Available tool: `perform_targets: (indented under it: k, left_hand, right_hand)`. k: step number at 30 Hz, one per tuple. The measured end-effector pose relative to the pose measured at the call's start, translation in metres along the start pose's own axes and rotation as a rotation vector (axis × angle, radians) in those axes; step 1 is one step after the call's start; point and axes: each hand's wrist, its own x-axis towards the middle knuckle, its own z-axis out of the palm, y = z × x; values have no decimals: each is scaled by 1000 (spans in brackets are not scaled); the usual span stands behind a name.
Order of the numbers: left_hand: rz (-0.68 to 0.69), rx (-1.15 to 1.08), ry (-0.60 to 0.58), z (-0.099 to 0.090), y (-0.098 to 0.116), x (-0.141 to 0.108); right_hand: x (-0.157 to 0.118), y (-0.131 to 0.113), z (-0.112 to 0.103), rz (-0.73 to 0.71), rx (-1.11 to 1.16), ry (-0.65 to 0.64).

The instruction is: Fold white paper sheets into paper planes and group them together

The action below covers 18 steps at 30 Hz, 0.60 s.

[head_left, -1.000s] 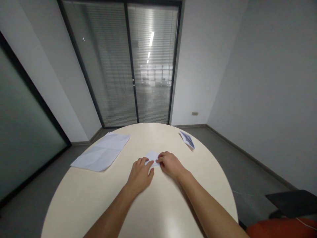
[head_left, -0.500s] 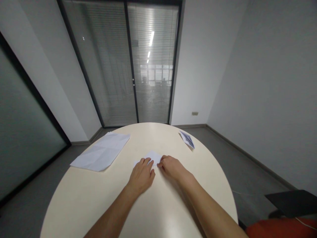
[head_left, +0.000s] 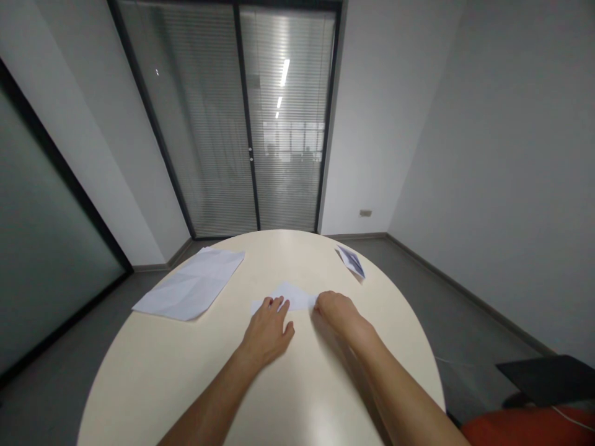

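A small folded sheet of white paper [head_left: 295, 297] lies flat on the table, with a peak pointing away from me and a straight near edge. My left hand [head_left: 268, 331] rests on its left part, fingers stretched out and thumb apart. At the paper's right end is my right hand [head_left: 338, 313], its fingers curled together on the corner. The fingertips of that hand are partly hidden, and so is the bit of paper under them.
A large creased white sheet [head_left: 193, 285] lies at the left of the round cream table [head_left: 279, 396]. Near the right rim sits a small folded paper with a dark print [head_left: 352, 261]. A black flat object [head_left: 553, 379] and something red [head_left: 530, 427] are at the lower right, off the table.
My right hand has moved right along the near edge to the paper's right end, uncovering more of it. My left hand stays in place, its thumb slightly farther out.
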Motion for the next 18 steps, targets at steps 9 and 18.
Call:
perform_targets:
  k: [9,18]
  left_hand:
    - [-4,4,-6,-5,1,-2]
    - [-48,58,-132,-6,9,-12]
  right_hand:
    - [1,-13,1,126,-34,132]
    - [5,-27,12,-207,131,197]
